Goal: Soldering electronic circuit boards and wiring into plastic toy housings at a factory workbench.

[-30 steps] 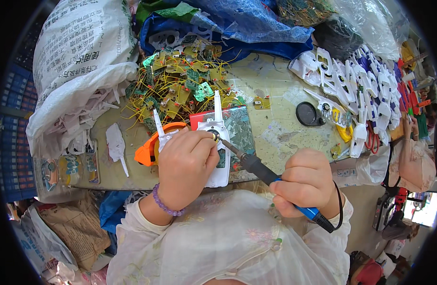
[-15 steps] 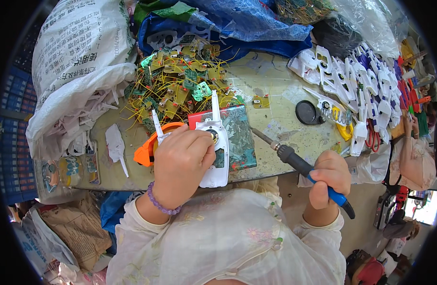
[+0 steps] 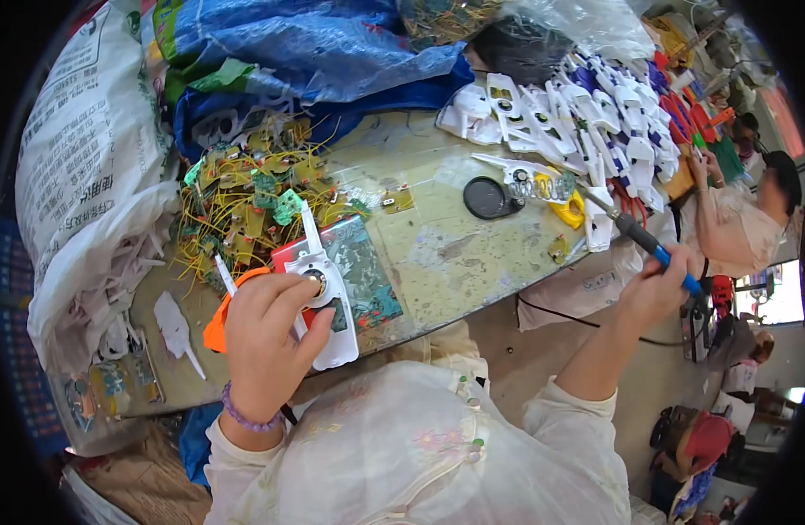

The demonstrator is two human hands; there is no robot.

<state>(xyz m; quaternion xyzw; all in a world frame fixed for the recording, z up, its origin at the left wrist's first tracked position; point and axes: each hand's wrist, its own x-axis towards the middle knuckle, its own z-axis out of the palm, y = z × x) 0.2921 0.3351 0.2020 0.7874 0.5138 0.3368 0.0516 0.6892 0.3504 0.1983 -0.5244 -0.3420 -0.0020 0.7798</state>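
My left hand (image 3: 269, 337) lies over a white plastic casing (image 3: 337, 343), its thumb and fingers gripping near a round dark-centred part. The casing has a long narrow tip and rests on a red-edged slab with a mottled green top (image 3: 376, 284). A second white pointed tip (image 3: 224, 273) sticks out beyond the left fingers. Under that hand an orange object (image 3: 214, 331) is partly hidden. My right hand (image 3: 654, 284) is wrapped round the blue and black handle of a soldering iron (image 3: 634, 231). The iron's metal tip points up and left, near the white casings.
A heap of small circuit boards with yellow wires (image 3: 245, 206) lies beyond my left hand. White casings (image 3: 612, 114) pile up at the right. A black round lid (image 3: 488, 199) and a white sack (image 3: 91, 175) are on the table. A co-worker (image 3: 744, 219) sits far right.
My right hand has carried the soldering iron up and right, away from the slab towards the pile of casings. The view has turned right. My left hand stays at the casing, its thumb spread further.
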